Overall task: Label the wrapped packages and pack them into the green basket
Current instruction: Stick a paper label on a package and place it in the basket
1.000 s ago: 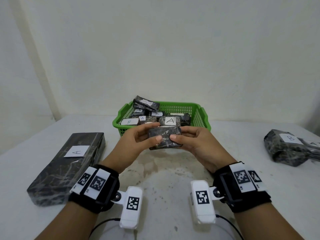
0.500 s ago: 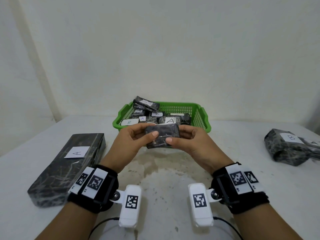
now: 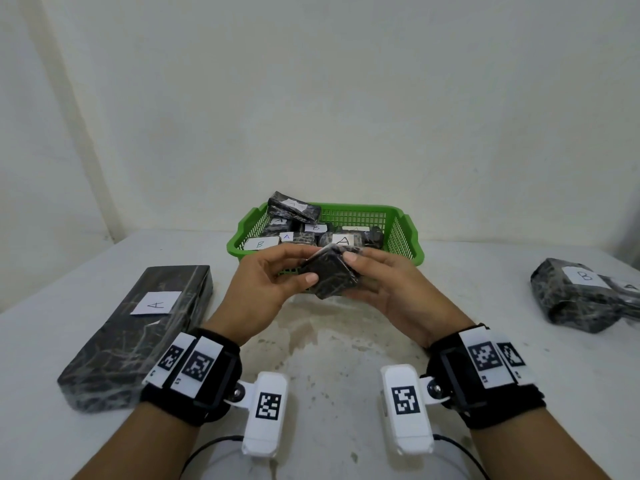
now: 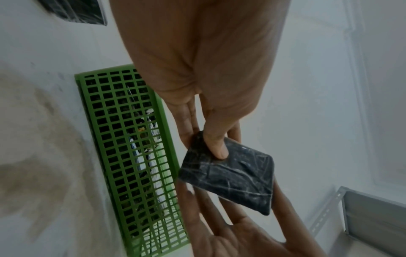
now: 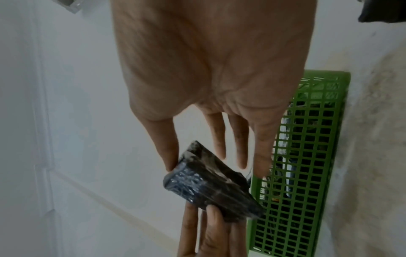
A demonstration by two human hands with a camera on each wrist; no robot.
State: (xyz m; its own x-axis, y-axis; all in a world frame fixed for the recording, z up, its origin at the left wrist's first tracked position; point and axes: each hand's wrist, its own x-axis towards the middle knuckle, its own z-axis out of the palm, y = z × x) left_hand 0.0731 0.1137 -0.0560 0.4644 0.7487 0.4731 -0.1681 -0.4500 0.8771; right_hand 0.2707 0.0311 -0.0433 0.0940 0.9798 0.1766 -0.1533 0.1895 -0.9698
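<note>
I work at the white table (image 3: 346, 375), which carries everything in view. The largest item is the long wrapped package (image 3: 138, 334) on my left, lying flat with an "A" label on its top face. At the far right edge lies a bulky wrapped bundle (image 3: 575, 296) bearing a "B" label; a second label shows beside it, partly cut off. Both sit well apart from the green basket (image 3: 405, 240), so I judge them labelled but not yet packed.

The green basket stands at the centre rear. It already holds several small wrapped packages with "A" and "B" labels facing up, one propped on its back-left rim. I judge the packing well advanced.

My left hand (image 3: 263, 289) and right hand (image 3: 391, 289) both grip the small wrapped package (image 3: 332, 275), held tilted above the table just in front of the basket. The left thumb presses one face with fingers behind; the right fingertips (image 5: 170, 165) pinch the opposite end. No label shows on any visible face, so I judge this package unlabelled: label it, then pack it.
</note>
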